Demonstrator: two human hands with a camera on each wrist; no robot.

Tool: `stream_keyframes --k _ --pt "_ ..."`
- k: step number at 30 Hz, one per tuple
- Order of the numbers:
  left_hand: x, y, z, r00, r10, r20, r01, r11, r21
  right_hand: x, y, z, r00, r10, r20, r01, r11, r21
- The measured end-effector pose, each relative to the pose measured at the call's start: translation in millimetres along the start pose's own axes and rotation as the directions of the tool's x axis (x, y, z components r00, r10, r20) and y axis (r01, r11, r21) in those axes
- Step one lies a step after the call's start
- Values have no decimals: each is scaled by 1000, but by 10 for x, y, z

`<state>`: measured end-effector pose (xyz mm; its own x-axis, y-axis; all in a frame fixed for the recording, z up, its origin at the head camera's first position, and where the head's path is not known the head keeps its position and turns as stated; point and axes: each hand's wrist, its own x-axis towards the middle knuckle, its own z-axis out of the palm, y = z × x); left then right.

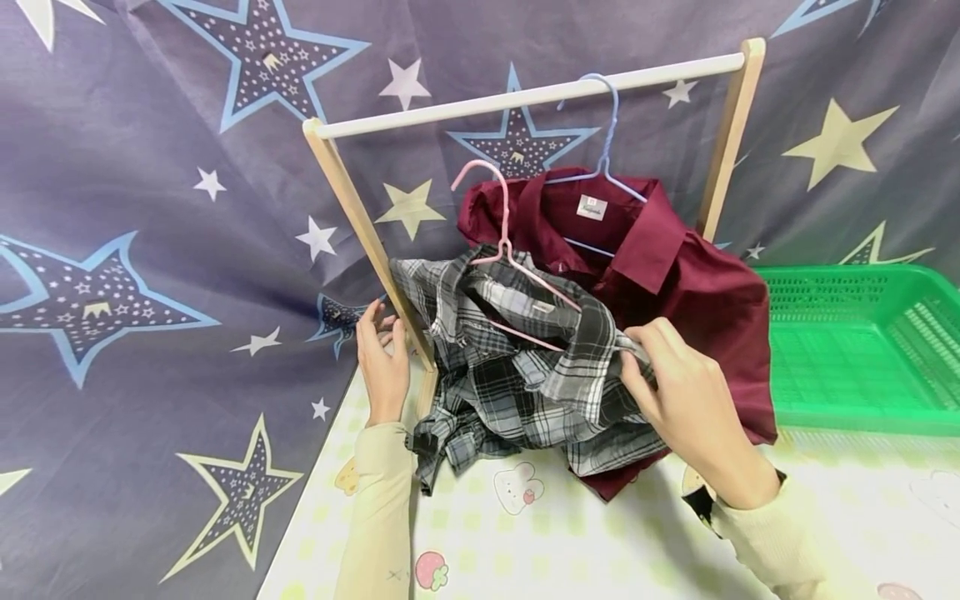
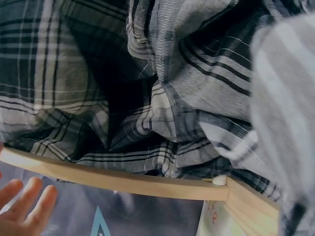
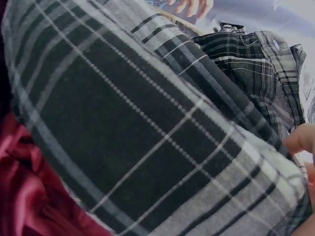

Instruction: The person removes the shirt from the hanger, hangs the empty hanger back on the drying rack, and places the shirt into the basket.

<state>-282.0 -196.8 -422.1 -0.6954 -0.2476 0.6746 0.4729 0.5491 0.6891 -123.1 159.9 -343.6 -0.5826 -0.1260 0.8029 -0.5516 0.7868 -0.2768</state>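
Observation:
A grey and black plaid shirt (image 1: 517, 392) sits bunched on a pink hanger (image 1: 504, 208), whose hook shows below the rail in the head view. My right hand (image 1: 686, 392) pinches the shirt's shoulder cloth between thumb and fingers; plaid cloth (image 3: 133, 123) fills most of the right wrist view. At the clothes rack's left post (image 1: 367, 225), my left hand (image 1: 384, 362) is raised on the outer side, its fingers loosely bent and holding nothing. In the left wrist view its fingertips (image 2: 42, 201) show near the wooden post (image 2: 123, 179).
Behind the plaid shirt, a maroon shirt (image 1: 697, 308) hangs by a blue hanger (image 1: 609, 125) from the white rail (image 1: 450, 110). A green basket (image 1: 840, 417) stands at the right on the patterned tablecloth (image 1: 540, 542). Star-printed cloth (image 1: 150, 250) covers the back and left.

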Motion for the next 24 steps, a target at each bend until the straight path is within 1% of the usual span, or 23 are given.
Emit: stream_keyframes --k 5,9,12,14,18,20,21,24 --pt "-57 -35 -28 997 20 71 -19 1000 -14 -137 59 26 1000 0 23 0 1000 6" --pt "-98 -45 -89 990 40 134 -32 998 -61 -218 115 50 998 -21 52 21 1000 11" --pt "-121 -17 -148 978 71 198 -52 994 -99 -275 149 57 996 -35 77 34 999 10" --pt "-145 105 -200 968 80 240 -57 993 -102 -305 169 58 995 -45 91 44 999 11" --pt "-183 157 -248 951 116 286 -96 992 -83 -356 215 75 993 -73 97 71 997 29" --pt "-195 133 -258 944 135 300 -121 990 -66 -383 245 87 991 -89 96 85 995 43" --pt "-199 81 -251 940 141 310 -130 990 -56 -397 261 93 991 -95 94 91 995 51" --pt "-218 108 -266 928 150 341 -148 988 -33 -433 300 104 990 -110 91 104 992 69"
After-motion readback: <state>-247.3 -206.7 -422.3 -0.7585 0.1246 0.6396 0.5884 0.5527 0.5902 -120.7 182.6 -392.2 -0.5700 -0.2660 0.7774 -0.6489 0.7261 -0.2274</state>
